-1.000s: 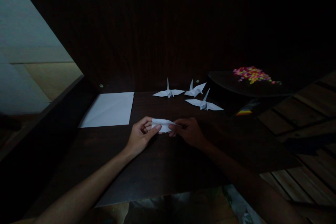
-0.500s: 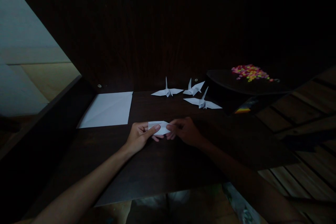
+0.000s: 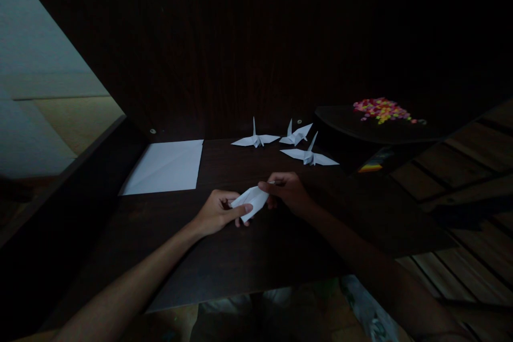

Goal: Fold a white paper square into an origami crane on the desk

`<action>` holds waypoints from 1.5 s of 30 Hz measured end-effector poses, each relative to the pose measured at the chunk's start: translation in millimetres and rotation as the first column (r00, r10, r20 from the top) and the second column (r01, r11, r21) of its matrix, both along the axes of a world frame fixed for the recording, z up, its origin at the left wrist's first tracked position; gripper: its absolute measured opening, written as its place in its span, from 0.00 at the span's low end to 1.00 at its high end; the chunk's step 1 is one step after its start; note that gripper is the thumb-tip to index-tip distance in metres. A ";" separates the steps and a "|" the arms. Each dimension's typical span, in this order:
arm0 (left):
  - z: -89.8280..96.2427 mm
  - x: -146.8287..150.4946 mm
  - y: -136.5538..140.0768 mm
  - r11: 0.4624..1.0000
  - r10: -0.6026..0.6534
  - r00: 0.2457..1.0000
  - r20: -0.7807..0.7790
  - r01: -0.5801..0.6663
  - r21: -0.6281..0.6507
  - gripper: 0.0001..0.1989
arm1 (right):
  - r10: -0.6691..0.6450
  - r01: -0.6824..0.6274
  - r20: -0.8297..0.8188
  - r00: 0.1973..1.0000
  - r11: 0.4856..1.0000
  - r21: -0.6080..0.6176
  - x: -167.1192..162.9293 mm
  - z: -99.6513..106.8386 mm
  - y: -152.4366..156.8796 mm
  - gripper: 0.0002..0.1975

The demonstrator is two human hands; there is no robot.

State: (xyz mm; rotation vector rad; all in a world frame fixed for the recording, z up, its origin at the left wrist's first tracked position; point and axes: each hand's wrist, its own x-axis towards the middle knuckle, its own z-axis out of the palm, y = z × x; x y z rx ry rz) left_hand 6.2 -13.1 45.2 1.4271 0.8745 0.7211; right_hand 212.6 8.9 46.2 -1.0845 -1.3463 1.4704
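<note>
A small piece of folded white paper (image 3: 253, 197) is held between both hands just above the dark tabletop. My left hand (image 3: 218, 212) grips its lower left part, thumb on top and fingertips showing beneath. At the upper right end, my right hand (image 3: 290, 192) pinches the paper between thumb and fingers. Beyond the hands stand three white origami cranes, one at the left (image 3: 256, 140), one behind at the right (image 3: 296, 134) and one nearer (image 3: 309, 157). Left of them lies a sheet of white paper (image 3: 166, 166) with a diagonal crease.
A pile of small colourful pieces (image 3: 382, 110) rests on a raised dark shelf (image 3: 340, 120) at the right. Below that shelf is an item with a rainbow-striped edge (image 3: 371, 168). A dark board (image 3: 52, 181) borders the table on the left, and a tall dark panel (image 3: 240, 37) rises behind.
The folded paper has turned from nearly level to slanted, its right end now higher. My right hand has moved slightly up and right, and my left hand slightly down.
</note>
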 end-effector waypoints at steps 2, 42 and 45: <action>-0.7 1.0 -1.1 1.000 -0.019 1.000 -0.003 0.019 -0.019 0.17 | 0.007 -0.008 -0.022 1.000 0.999 -0.041 0.5 -1.0 0.8 0.21; -8.7 3.0 -2.0 0.922 0.335 0.942 -0.016 -0.324 0.213 0.18 | -0.169 -0.062 0.344 0.924 0.820 0.569 3.1 1.2 -7.4 0.16; -9.4 0.5 -1.1 0.876 0.366 0.929 -0.059 -0.322 0.359 0.14 | -0.168 -0.083 0.349 0.922 0.794 0.602 2.0 -1.3 -7.4 0.15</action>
